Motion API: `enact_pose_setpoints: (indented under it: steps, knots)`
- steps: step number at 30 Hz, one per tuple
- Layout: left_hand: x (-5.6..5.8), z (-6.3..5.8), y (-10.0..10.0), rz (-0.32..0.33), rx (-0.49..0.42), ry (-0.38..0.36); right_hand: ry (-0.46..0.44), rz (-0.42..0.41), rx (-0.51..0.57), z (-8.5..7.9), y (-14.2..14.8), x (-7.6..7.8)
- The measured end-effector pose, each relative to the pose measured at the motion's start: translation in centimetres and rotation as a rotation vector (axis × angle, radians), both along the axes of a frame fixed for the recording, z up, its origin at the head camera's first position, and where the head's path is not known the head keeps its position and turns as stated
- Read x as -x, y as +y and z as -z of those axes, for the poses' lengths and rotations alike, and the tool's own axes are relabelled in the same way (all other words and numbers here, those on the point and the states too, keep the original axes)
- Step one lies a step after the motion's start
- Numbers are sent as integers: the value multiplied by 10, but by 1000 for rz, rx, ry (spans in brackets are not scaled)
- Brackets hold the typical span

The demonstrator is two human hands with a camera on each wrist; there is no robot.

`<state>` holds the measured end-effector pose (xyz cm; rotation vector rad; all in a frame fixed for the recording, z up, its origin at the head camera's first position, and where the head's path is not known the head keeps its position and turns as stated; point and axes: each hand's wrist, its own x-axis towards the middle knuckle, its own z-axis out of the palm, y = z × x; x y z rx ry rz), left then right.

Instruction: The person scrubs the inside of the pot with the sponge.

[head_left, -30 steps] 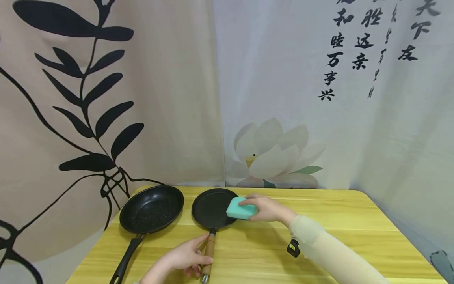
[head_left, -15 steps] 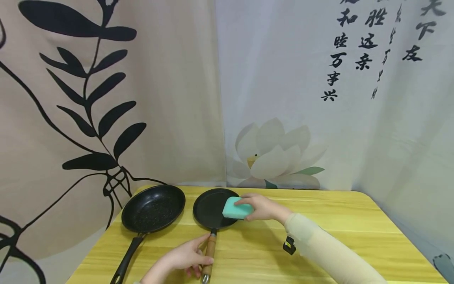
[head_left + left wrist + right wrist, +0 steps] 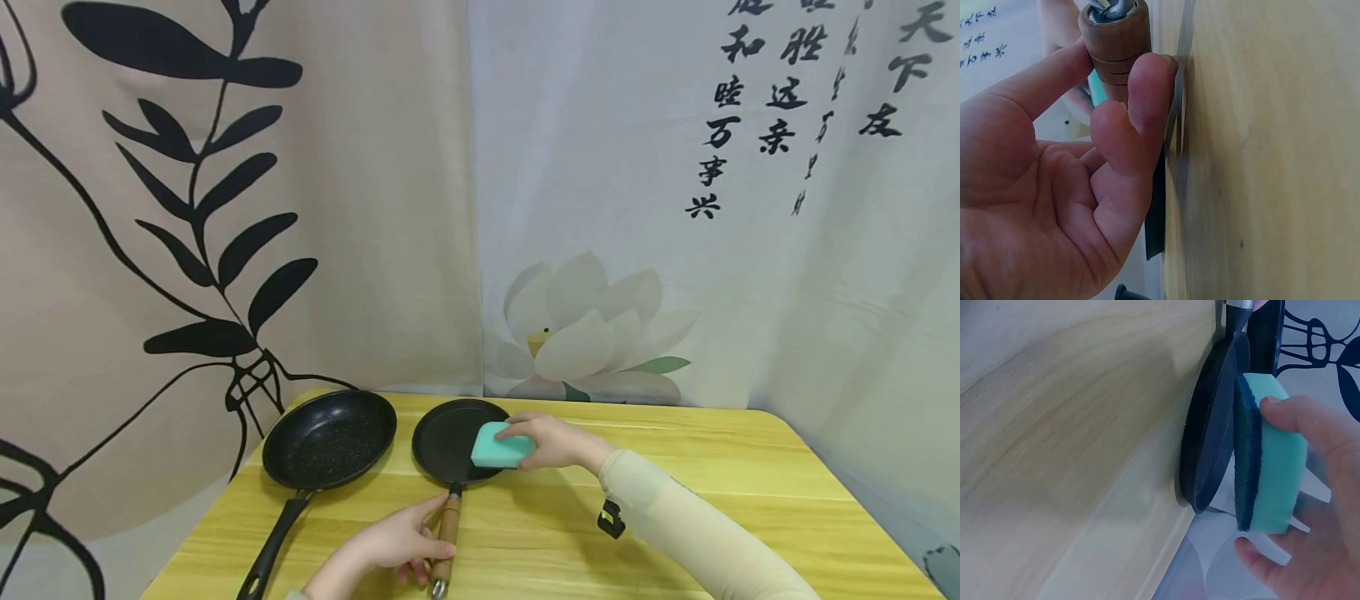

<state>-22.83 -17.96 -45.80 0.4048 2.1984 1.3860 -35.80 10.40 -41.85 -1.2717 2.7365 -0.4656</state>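
Observation:
A flat black pan (image 3: 447,442) with a wooden handle (image 3: 448,533) lies mid-table in the head view. My left hand (image 3: 401,542) grips that handle, thumb and fingers on either side; the left wrist view shows the handle's metal-tipped end. Over the pan's right side, my right hand (image 3: 553,442) holds a teal sponge (image 3: 498,447). In the right wrist view the sponge (image 3: 1272,456) has a dark scouring layer facing the pan (image 3: 1210,431), with a small gap between them. The thumb presses one side of the sponge.
To the left stands a deeper black frying pan (image 3: 330,439), its black handle (image 3: 272,546) pointing toward the front. The wooden table (image 3: 675,475) extends to the right. Behind it hangs a printed curtain (image 3: 375,208).
The right hand has carried the sponge slightly left over the pan, then it stays near there. The left hand keeps its grip on the handle. The head view has shifted slightly.

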Motion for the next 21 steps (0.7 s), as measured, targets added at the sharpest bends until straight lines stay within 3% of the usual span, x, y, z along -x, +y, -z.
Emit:
enact_pose_setpoints:
  steps: [21]
  knots:
    - [1,0,2,-18,3,-7,-47,-8,-35,10,-10,5]
